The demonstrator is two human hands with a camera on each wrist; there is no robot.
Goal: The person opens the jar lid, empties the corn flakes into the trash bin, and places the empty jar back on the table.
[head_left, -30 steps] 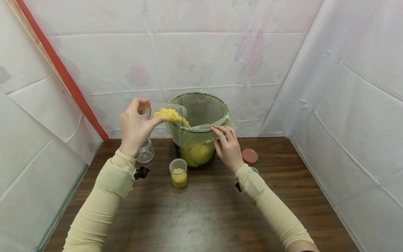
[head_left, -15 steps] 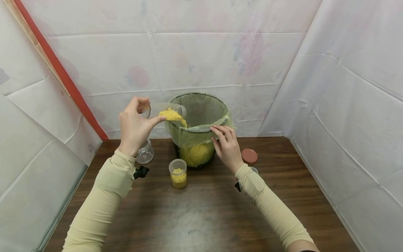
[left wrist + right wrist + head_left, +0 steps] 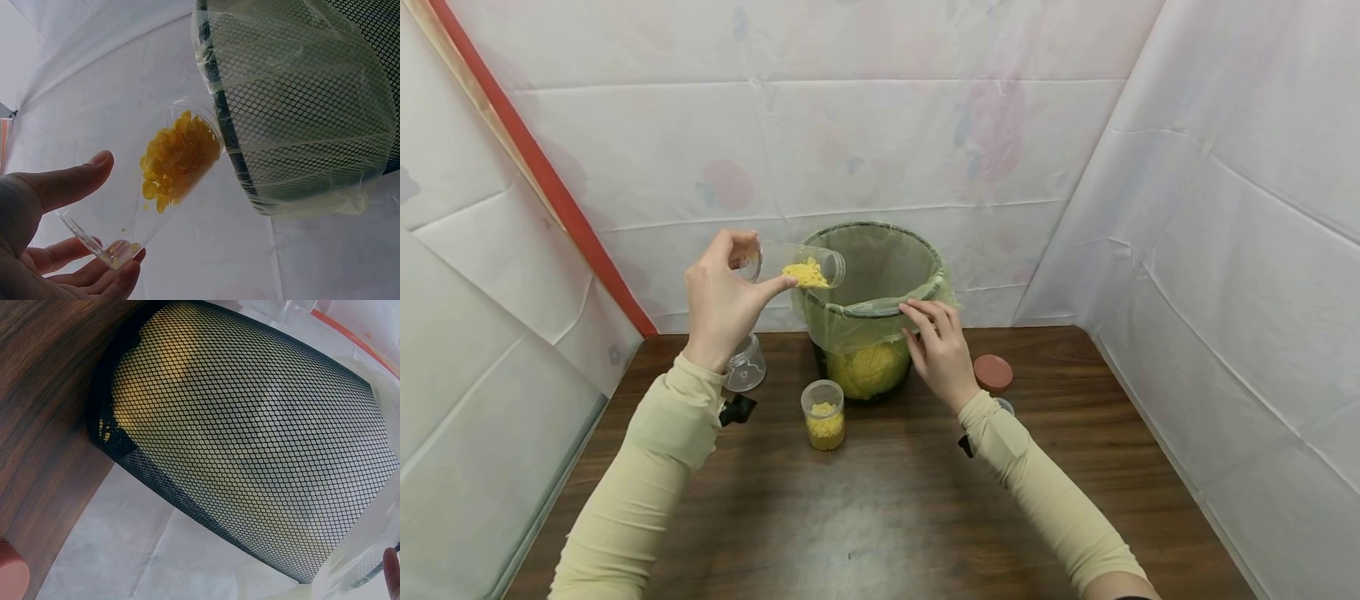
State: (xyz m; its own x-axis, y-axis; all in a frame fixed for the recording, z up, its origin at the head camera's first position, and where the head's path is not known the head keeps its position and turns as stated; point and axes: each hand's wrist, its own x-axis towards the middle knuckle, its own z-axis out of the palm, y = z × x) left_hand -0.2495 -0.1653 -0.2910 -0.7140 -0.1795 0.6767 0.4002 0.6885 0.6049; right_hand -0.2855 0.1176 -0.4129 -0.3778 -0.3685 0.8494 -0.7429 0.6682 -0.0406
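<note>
My left hand (image 3: 722, 300) holds a clear plastic jar (image 3: 793, 265) on its side, its mouth at the rim of a black mesh bin (image 3: 872, 275) lined with a thin greenish bag. A small heap of yellow pellets (image 3: 806, 273) lies near the jar's mouth (image 3: 178, 159). My thumb and fingers (image 3: 69, 181) curl round the jar's base. More yellow pellets show through the bin's mesh (image 3: 187, 406) low down. My right hand (image 3: 936, 346) rests with fairly straight fingers on the bin's near rim and bag.
On the brown table (image 3: 880, 500) a small open jar (image 3: 824, 414) part full of yellow pellets stands in front of the bin. An empty clear jar (image 3: 745, 363) stands left of the bin, a reddish lid (image 3: 993, 372) to its right. White sheets enclose the table.
The stream of pellets from the jar into the bin has stopped, and far fewer remain in the jar. Both hands have stayed nearly still.
</note>
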